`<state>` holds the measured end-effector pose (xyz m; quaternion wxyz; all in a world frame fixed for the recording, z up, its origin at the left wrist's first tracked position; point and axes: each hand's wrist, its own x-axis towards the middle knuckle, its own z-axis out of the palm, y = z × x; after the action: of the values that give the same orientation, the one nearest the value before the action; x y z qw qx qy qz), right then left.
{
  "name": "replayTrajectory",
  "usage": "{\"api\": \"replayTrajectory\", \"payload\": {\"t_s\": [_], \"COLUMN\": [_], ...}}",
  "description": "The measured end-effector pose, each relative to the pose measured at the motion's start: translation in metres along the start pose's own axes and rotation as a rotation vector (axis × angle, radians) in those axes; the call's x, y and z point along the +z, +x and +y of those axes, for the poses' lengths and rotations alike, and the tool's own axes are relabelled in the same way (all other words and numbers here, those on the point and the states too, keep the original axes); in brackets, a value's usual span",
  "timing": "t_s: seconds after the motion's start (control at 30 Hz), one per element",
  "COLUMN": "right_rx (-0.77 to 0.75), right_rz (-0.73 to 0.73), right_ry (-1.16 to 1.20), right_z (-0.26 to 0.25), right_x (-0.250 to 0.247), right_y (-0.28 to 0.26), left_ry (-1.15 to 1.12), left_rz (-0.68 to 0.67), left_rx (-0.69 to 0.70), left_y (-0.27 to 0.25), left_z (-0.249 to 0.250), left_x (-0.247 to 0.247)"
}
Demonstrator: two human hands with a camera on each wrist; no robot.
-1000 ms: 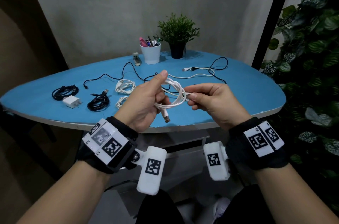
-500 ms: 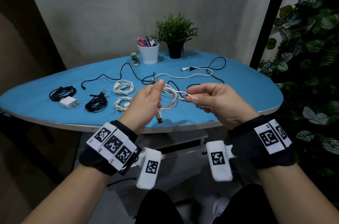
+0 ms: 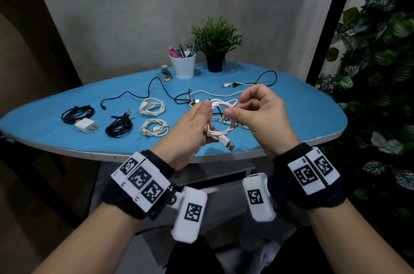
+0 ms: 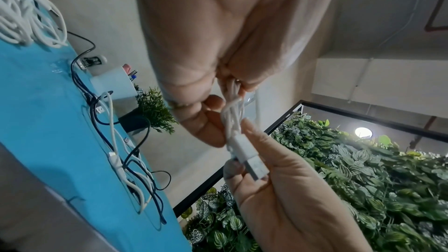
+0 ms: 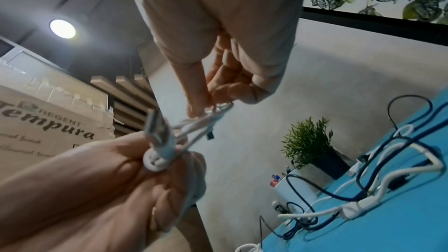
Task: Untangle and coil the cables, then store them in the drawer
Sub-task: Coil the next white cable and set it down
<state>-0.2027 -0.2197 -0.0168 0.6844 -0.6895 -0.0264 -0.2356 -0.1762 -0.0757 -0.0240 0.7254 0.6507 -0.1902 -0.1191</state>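
Note:
I hold a white USB cable (image 3: 218,133) in loose loops above the near edge of the blue table (image 3: 291,116). My left hand (image 3: 207,121) grips the bundle, thumb on top, and the USB plug (image 3: 227,142) sticks out below it. My right hand (image 3: 237,105) pinches a strand at the top of the loops, close against the left. The right wrist view shows the right hand (image 5: 208,102) pinching thin strands and the plug (image 5: 157,129) rising from the left fist. In the left wrist view, the cable (image 4: 232,122) runs between both hands.
Two coiled white cables (image 3: 152,106) (image 3: 154,128), two coiled black ones (image 3: 77,112) (image 3: 118,127) and a white charger (image 3: 86,125) lie on the left. A black-and-white tangle (image 3: 190,96) lies mid-table. Pen cup (image 3: 182,66) and plant (image 3: 216,49) stand behind. A white drawer unit (image 3: 212,172) sits under the table.
My right hand has moved left and up, from the right side of the loops to their top beside my left thumb. The left hand keeps its grip.

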Motion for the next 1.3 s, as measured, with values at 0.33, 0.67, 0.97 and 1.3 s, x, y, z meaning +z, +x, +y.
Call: {"api": "replayTrajectory", "payload": {"t_s": [0.33,0.67,0.97,1.3], "right_rx": [0.116,0.175,0.094,0.263], "right_rz": [-0.154,-0.345,-0.276,-0.332], "right_ry": [0.168,0.375,0.139,0.178], "right_z": [0.001,0.005,0.005,-0.002], "right_x": [0.003,-0.001,0.011,0.001], "right_y": [-0.001,-0.006,-0.009,-0.011], "left_ry": [-0.150,-0.230,-0.096,0.258], "left_rz": [-0.111,0.056,0.282,0.362], "left_rx": [0.031,0.064,0.186,0.387], "left_y": [-0.007,0.002,0.003,0.006], "left_z": [0.013,0.022,0.013,0.008], "left_x": [0.006,-0.015,-0.004,-0.015]}}
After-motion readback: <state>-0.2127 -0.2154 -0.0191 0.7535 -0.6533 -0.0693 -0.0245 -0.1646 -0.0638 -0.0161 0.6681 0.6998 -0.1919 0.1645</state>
